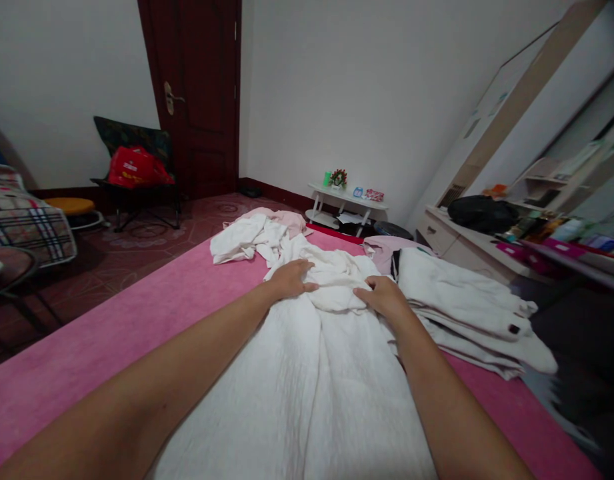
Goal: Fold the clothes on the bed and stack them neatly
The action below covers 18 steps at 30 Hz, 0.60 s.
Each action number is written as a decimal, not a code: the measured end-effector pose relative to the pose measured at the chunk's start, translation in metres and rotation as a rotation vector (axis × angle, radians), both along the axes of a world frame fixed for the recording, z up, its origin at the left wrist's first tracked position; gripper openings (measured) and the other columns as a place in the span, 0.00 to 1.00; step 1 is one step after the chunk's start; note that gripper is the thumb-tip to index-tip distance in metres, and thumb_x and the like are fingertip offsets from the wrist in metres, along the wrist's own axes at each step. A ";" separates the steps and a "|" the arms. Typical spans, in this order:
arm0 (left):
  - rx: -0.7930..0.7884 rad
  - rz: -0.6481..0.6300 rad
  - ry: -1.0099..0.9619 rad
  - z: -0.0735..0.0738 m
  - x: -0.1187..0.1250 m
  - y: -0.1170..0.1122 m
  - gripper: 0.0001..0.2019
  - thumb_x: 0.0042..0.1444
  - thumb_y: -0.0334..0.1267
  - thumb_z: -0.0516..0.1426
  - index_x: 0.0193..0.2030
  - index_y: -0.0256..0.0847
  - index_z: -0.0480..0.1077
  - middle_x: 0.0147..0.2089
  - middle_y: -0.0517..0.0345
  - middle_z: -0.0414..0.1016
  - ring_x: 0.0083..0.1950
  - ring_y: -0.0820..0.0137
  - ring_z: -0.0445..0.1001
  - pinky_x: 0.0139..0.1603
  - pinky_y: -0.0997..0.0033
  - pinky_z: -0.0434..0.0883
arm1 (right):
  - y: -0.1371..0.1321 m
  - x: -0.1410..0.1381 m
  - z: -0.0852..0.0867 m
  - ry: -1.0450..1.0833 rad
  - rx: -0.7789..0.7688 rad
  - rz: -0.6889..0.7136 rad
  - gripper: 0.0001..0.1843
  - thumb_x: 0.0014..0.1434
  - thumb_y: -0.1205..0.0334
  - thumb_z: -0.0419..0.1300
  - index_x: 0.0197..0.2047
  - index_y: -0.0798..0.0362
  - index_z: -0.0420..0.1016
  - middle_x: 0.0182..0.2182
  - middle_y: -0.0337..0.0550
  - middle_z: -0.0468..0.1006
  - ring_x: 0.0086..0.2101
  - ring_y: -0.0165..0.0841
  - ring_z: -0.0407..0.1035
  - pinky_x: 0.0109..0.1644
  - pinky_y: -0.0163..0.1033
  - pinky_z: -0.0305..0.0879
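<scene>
A white textured garment [307,373] lies spread on the pink bed cover [137,320] in front of me. My left hand [290,279] rests on its bunched far end, fingers curled into the cloth. My right hand [384,295] pinches the same bunched fabric from the right. Both forearms stretch out over the garment.
A stack of folded white clothes [467,307] sits to the right of my right hand. A loose heap of white and pale pink clothes [259,237] lies at the far edge of the bed. Beyond stand a small white table [347,200], a dresser [461,243], a chair with a red bag [137,170] and a dark door [197,93].
</scene>
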<state>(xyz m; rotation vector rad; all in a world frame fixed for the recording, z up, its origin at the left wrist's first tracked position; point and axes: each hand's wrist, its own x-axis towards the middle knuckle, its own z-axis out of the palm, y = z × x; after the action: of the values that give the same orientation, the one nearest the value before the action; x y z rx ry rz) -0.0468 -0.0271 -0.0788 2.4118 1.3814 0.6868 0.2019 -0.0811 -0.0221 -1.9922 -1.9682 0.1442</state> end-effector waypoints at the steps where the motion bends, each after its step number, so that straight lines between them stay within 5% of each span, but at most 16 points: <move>1: 0.005 -0.006 -0.009 0.000 0.000 0.000 0.36 0.52 0.57 0.56 0.63 0.39 0.60 0.67 0.45 0.58 0.67 0.58 0.57 0.66 0.64 0.54 | -0.001 -0.001 0.004 0.032 0.053 -0.014 0.11 0.49 0.54 0.58 0.25 0.52 0.74 0.24 0.41 0.75 0.29 0.35 0.69 0.30 0.35 0.56; 6: -0.013 -0.053 -0.114 0.002 -0.002 -0.001 0.42 0.47 0.60 0.59 0.65 0.36 0.58 0.67 0.43 0.58 0.67 0.55 0.58 0.66 0.62 0.53 | -0.007 -0.017 0.025 0.284 0.412 -0.030 0.10 0.49 0.57 0.55 0.31 0.53 0.74 0.28 0.41 0.75 0.31 0.34 0.68 0.34 0.35 0.59; 10: -0.263 -0.106 -0.510 0.011 -0.006 -0.002 0.44 0.52 0.67 0.50 0.68 0.39 0.53 0.70 0.47 0.52 0.69 0.57 0.54 0.67 0.63 0.53 | -0.024 -0.046 0.043 0.396 0.499 0.070 0.09 0.51 0.56 0.56 0.31 0.53 0.72 0.28 0.41 0.75 0.31 0.34 0.68 0.36 0.35 0.61; 14: -0.471 -0.074 -0.808 0.020 -0.010 0.000 0.43 0.57 0.68 0.33 0.70 0.39 0.46 0.70 0.46 0.53 0.66 0.60 0.60 0.61 0.65 0.63 | -0.064 -0.084 0.062 0.376 0.205 0.455 0.07 0.53 0.60 0.58 0.36 0.53 0.74 0.33 0.41 0.78 0.34 0.33 0.70 0.40 0.35 0.63; 18: -0.530 -0.006 -0.925 0.022 -0.015 0.004 0.43 0.56 0.68 0.37 0.69 0.38 0.50 0.68 0.43 0.57 0.66 0.61 0.61 0.59 0.66 0.65 | -0.099 -0.105 0.071 0.246 -0.382 0.954 0.19 0.52 0.59 0.64 0.48 0.52 0.74 0.40 0.42 0.79 0.36 0.31 0.72 0.38 0.32 0.63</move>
<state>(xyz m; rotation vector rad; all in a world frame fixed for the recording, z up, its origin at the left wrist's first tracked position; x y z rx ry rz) -0.0614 -0.0235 -0.0564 1.3778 0.9694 1.0726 0.0966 -0.1803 0.0493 -0.9438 -2.6607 0.9847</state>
